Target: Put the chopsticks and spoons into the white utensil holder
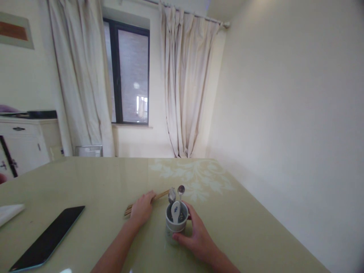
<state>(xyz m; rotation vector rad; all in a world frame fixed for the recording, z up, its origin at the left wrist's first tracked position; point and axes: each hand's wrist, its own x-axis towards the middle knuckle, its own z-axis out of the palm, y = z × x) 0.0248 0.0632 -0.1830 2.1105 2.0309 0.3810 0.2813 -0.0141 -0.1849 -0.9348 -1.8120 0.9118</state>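
Observation:
A grey cup (174, 226) stands on the pale green table (93, 182), near its front middle. Inside it are a white ceramic spoon (175, 211) and two metal spoons (181, 190). My right hand (196, 236) wraps around the cup's right side, thumb on its front. Left of the cup, my left hand (141, 209) lies over a bundle of wooden chopsticks (160, 195) flat on the table, fingers curled on them.
A dark tablet (48, 238) lies flat at the front left, with a white napkin (9, 212) beyond it at the left edge. The wall runs close along the table's right side. A white cabinet (22, 146) and curtained window stand behind.

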